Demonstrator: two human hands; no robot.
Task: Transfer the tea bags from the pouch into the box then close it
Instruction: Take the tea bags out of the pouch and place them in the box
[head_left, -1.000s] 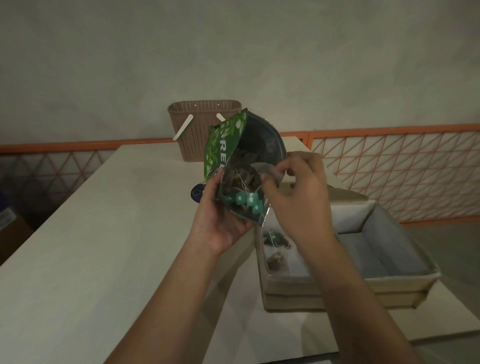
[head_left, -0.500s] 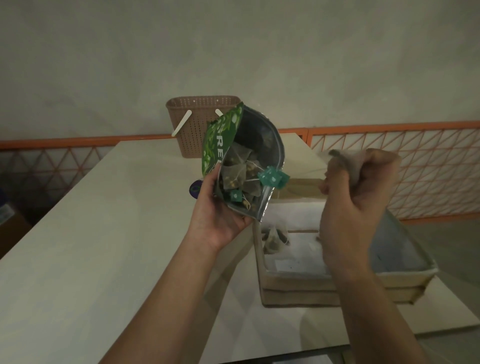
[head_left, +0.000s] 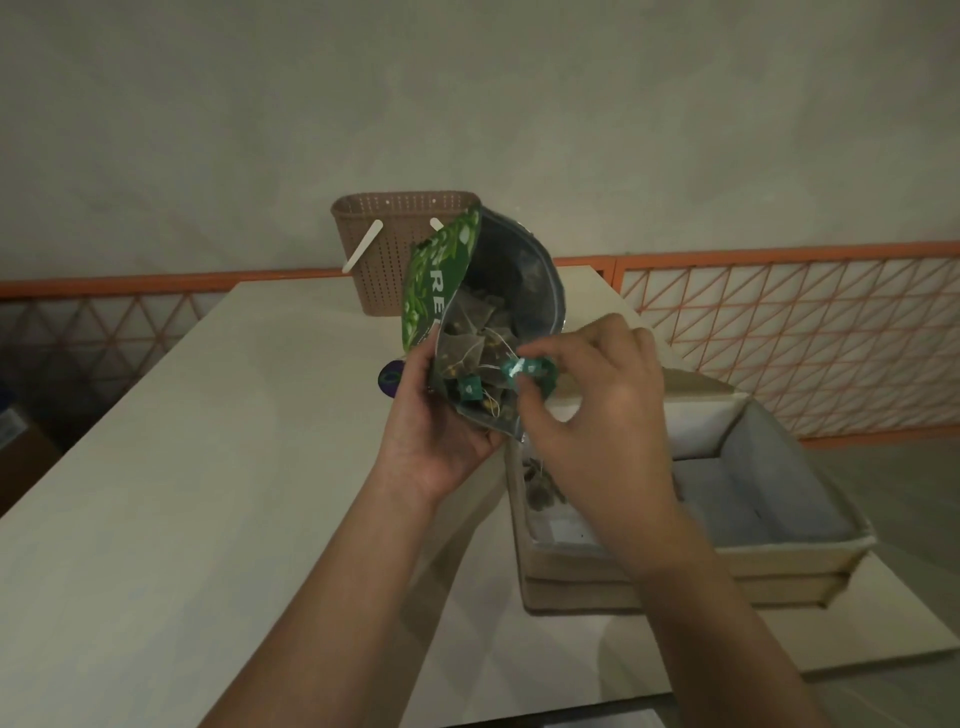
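My left hand (head_left: 431, 436) grips the green pouch (head_left: 441, 283) from below and holds it open above the table, its mouth facing me. Several pyramid tea bags (head_left: 467, 343) with teal tags lie inside it. My right hand (head_left: 592, 410) is at the pouch's mouth and pinches a teal tag (head_left: 524, 370) between thumb and fingers. The open beige box (head_left: 779, 551) stands on the table under and right of my right hand. A few tea bags (head_left: 540, 486) lie in its left end, partly hidden by my wrist.
A brown perforated basket (head_left: 387, 244) with white handles stands at the table's far edge behind the pouch. A small dark purple object (head_left: 389, 378) peeks out left of my left hand. An orange lattice railing (head_left: 779, 332) runs behind the table (head_left: 208, 467).
My right hand swung out right over the box with a tea bag, then came back to the pouch's mouth and now pinches a teal tag. The left hand kept the pouch steady.
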